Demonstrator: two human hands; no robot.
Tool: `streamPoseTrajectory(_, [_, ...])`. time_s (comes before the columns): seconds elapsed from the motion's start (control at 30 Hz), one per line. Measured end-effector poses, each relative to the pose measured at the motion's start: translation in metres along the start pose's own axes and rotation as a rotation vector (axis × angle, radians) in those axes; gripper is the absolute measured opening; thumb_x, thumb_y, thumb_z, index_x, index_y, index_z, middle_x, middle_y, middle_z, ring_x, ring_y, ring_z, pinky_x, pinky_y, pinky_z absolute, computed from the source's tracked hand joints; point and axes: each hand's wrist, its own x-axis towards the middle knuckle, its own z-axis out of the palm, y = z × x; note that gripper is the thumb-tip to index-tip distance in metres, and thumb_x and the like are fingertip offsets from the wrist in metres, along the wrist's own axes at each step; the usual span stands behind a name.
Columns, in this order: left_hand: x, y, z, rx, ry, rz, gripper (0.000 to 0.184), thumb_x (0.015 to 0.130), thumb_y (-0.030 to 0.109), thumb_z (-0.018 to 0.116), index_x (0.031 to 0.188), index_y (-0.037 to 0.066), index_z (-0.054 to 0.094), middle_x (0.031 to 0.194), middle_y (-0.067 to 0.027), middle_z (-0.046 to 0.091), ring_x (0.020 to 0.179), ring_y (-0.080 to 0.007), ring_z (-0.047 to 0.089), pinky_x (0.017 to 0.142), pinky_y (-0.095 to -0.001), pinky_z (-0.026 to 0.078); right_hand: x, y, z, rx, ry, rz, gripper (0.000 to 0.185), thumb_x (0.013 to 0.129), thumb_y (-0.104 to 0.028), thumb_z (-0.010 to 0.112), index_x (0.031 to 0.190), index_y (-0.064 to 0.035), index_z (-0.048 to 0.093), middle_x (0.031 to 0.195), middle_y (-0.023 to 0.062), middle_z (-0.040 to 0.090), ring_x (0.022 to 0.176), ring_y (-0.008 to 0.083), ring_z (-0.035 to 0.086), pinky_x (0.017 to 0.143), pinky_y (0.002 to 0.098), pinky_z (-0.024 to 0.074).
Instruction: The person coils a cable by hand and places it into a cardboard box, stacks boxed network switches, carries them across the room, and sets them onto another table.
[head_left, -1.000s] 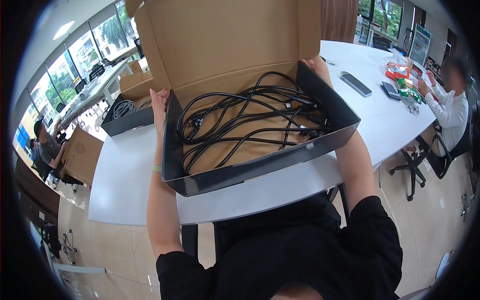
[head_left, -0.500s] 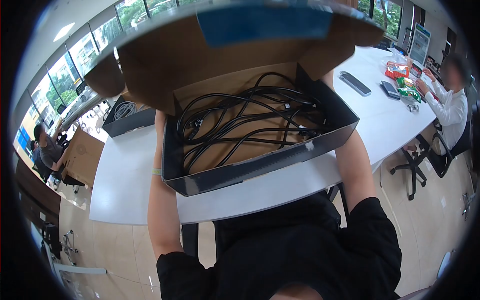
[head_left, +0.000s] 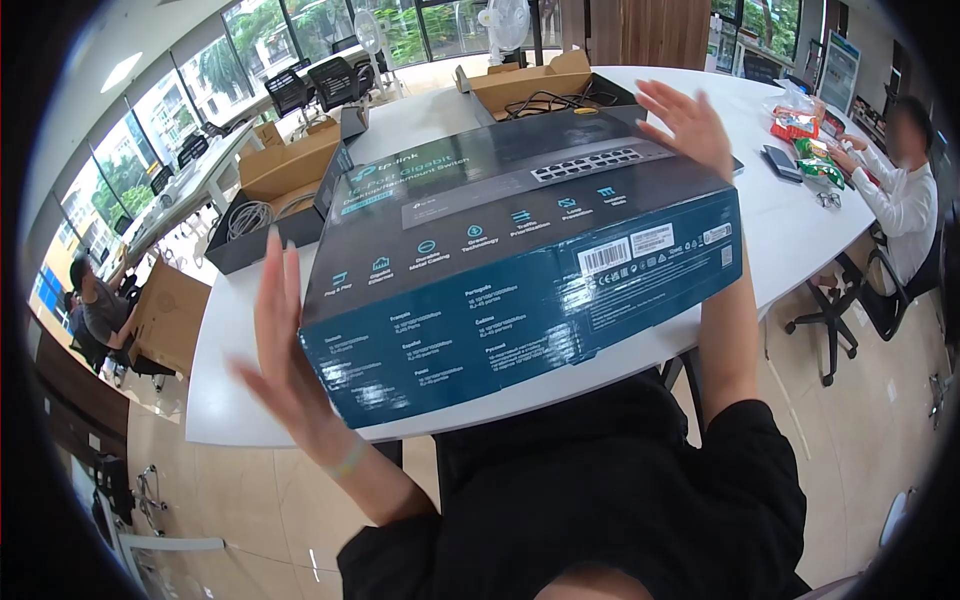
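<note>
A dark tp-link network switch box point(head_left: 470, 240) with a teal front lies before me, its lid down, so its inside is hidden. My left hand point(head_left: 285, 350) is beside the box's left end, fingers apart and slightly blurred. At the far right corner is my right hand point(head_left: 695, 130), fingers spread, holding nothing. Whether either palm touches the cardboard I cannot tell. Just behind stands an open cardboard box point(head_left: 490, 95) with black cables point(head_left: 555, 103) in it. To the left, another open box point(head_left: 228, 258) holds a coiled grey cable point(head_left: 250, 220).
Everything stands on a white table point(head_left: 235, 400). On its right are a dark phone-like device point(head_left: 780, 162), snack packets point(head_left: 820, 172) and glasses point(head_left: 828, 200), near a seated person point(head_left: 905, 190). Another person at far left is by a large carton point(head_left: 175, 310).
The lid of the box before me has come down over the black cables inside. Both hands have let go of its sides and opened. The open box behind now shows.
</note>
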Motion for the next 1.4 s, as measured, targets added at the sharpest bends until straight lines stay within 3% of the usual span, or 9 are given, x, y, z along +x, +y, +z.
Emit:
streamPoseTrajectory(0.07, [-0.03, 0.003, 0.01, 0.129, -0.055, 0.11, 0.082, 0.085, 0.061, 0.025, 0.134, -0.004, 0.016, 0.138, -0.0207, 0.021, 0.128, -0.0256, 0.024, 0.105, -0.0377, 0.021, -0.055, -0.012, 0.024, -0.017, 0.03, -0.172, 0.066, 0.09, -0.05, 0.022, 0.128, 0.0031, 0.034, 0.134, 0.0223, 0.031, 0.122, 0.0279, 0.034, 0.1, 0.0404, 0.0267])
streamPoseTrajectory(0.2, [-0.068, -0.063, -0.007, 0.075, 0.008, 0.235, 0.075, 0.084, 0.053, 0.038, 0.129, -0.004, 0.026, 0.132, -0.0206, 0.031, 0.124, -0.0292, 0.03, 0.101, -0.0394, 0.026, -0.136, 0.014, 0.028, -0.242, 0.238, -0.288, 0.094, 0.075, -0.069, 0.038, 0.125, 0.0102, 0.032, 0.131, 0.0202, 0.036, 0.118, 0.0228, 0.04, 0.097, 0.0333, 0.0317])
streamPoseTrajectory(0.3, [-0.078, -0.073, -0.006, 0.125, 0.133, 0.227, 0.067, 0.082, 0.047, 0.043, 0.123, -0.004, 0.032, 0.124, -0.0191, 0.037, 0.116, -0.0272, 0.035, 0.095, -0.0376, 0.029, -0.163, 0.04, 0.023, -0.056, 0.29, -0.308, 0.093, 0.07, -0.062, 0.056, 0.125, 0.0093, 0.033, 0.128, 0.018, 0.04, 0.115, 0.0231, 0.042, 0.096, 0.0334, 0.0334])
streamPoseTrajectory(0.37, [-0.081, -0.067, -0.002, 0.189, 0.211, 0.227, 0.062, 0.081, 0.043, 0.045, 0.12, -0.004, 0.036, 0.119, -0.0182, 0.041, 0.112, -0.0258, 0.039, 0.091, -0.0364, 0.032, -0.183, 0.063, -0.003, 0.127, 0.031, -0.349, 0.079, 0.069, -0.037, 0.07, 0.124, 0.0075, 0.035, 0.122, 0.0149, 0.045, 0.111, 0.0221, 0.045, 0.094, 0.0325, 0.0348])
streamPoseTrajectory(0.4, [-0.083, -0.063, 0.001, 0.24, 0.256, 0.23, 0.059, 0.081, 0.041, 0.047, 0.118, -0.004, 0.038, 0.117, -0.0177, 0.043, 0.109, -0.0251, 0.041, 0.089, -0.0358, 0.033, -0.193, 0.069, -0.002, 0.105, 0.274, -0.268, 0.059, 0.068, -0.011, 0.067, 0.118, 0.0062, 0.042, 0.111, 0.011, 0.052, 0.102, 0.018, 0.051, 0.086, 0.0289, 0.0397])
streamPoseTrajectory(0.5, [-0.087, -0.048, 0.011, 0.435, 0.387, 0.209, 0.052, 0.08, 0.036, 0.051, 0.112, -0.004, 0.044, 0.109, -0.0162, 0.048, 0.102, -0.0231, 0.046, 0.084, -0.034, 0.037, -0.183, 0.033, 0.043, -0.439, 0.509, -0.39, 0.014, 0.074, 0.003, 0.052, 0.087, 0.0053, 0.058, 0.078, 0.0053, 0.061, 0.069, 0.0076, 0.053, 0.061, 0.0205, 0.0417])
streamPoseTrajectory(0.83, [-0.069, 0.007, 0.044, 1.174, 0.606, 0.114, 0.015, 0.07, 0.007, 0.062, 0.081, -0.003, 0.062, 0.075, -0.0073, 0.064, 0.066, -0.0147, 0.059, 0.058, -0.0254, 0.044, -0.192, 0.012, 0.073, -0.951, 0.632, -0.338, 0.009, 0.078, 0.002, 0.05, 0.084, 0.0058, 0.055, 0.065, 0.0066, 0.057, 0.058, 0.0065, 0.049, 0.052, 0.0203, 0.0383])
streamPoseTrajectory(1.23, [-0.059, -0.031, -0.007, 1.163, 0.412, 0.695, 0.028, 0.078, 0.026, 0.058, 0.075, -0.002, 0.061, 0.06, -0.0055, 0.06, 0.044, -0.0148, 0.055, 0.042, -0.0195, 0.04, -0.184, 0.034, 0.043, -0.838, 0.542, -0.481, 0.009, 0.075, 0.001, 0.05, 0.08, 0.0055, 0.055, 0.073, 0.0079, 0.058, 0.067, 0.0111, 0.053, 0.061, 0.0224, 0.0402])
streamPoseTrajectory(1.4, [-0.066, -0.044, 0.009, 0.822, 0.461, 0.542, 0.031, 0.078, 0.028, 0.056, 0.082, -0.002, 0.059, 0.069, -0.0075, 0.06, 0.054, -0.0166, 0.056, 0.048, -0.0223, 0.042, -0.18, 0.052, 0.044, -0.634, 0.57, -0.442, 0.015, 0.075, -0.001, 0.05, 0.088, 0.0059, 0.055, 0.084, 0.0082, 0.058, 0.076, 0.0125, 0.053, 0.068, 0.0255, 0.0415])
